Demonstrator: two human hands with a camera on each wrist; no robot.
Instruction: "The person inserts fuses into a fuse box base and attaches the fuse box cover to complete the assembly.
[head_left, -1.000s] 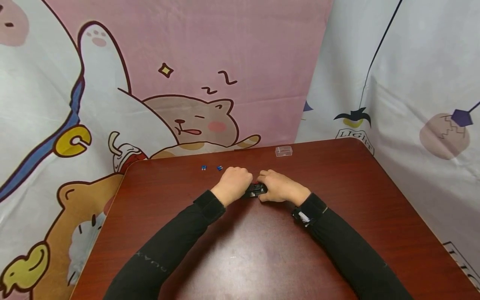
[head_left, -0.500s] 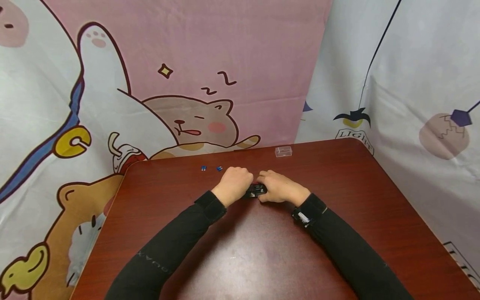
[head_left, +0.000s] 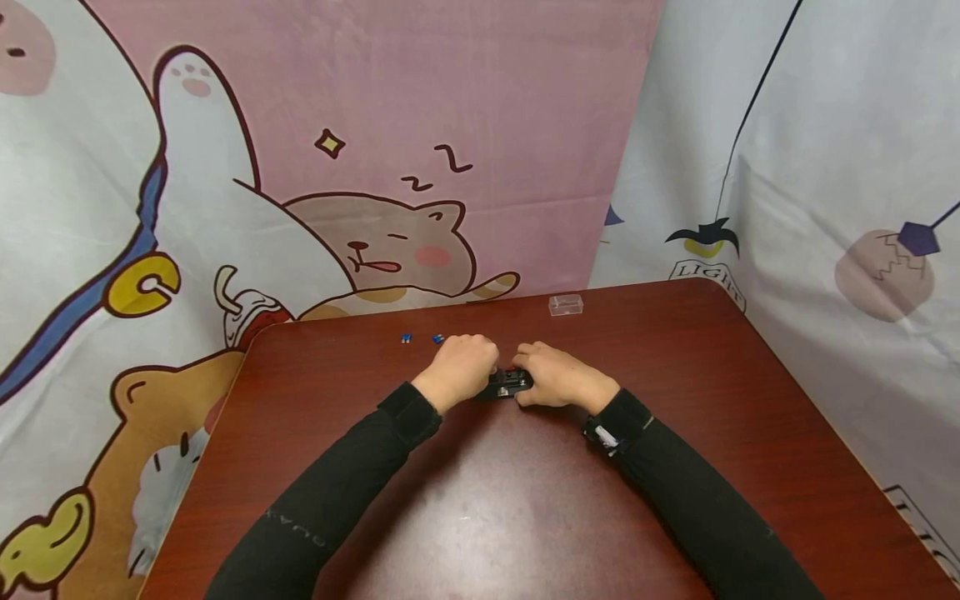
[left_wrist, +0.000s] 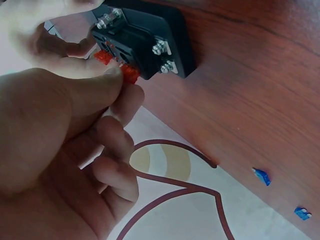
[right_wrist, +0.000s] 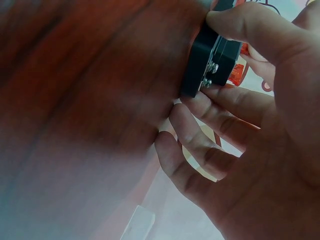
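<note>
A black fuse block (left_wrist: 165, 37) with metal screw terminals lies on the table, seen in all three views. My right hand (head_left: 557, 377) grips its right end, with the thumb on one side and fingers on the other. At the block's fuse slots, my left hand (head_left: 459, 367) pinches a red blade fuse (left_wrist: 131, 74) between thumb and index finger. Another red blade fuse (left_wrist: 103, 56) sits in the block beside it. Whether the pinched fuse is fully seated cannot be told. The left hand's other fingers are curled.
Two blue blade fuses (head_left: 406, 338) (head_left: 438, 338) lie on the brown table (head_left: 480, 517), left of the left hand. A small clear plastic box (head_left: 566, 305) stands near the back edge. Behind the table hangs a printed cloth (head_left: 525, 125).
My left hand has shifted slightly left, so a bit more of the fuse block shows. The right hand keeps its grip and has hardly moved.
</note>
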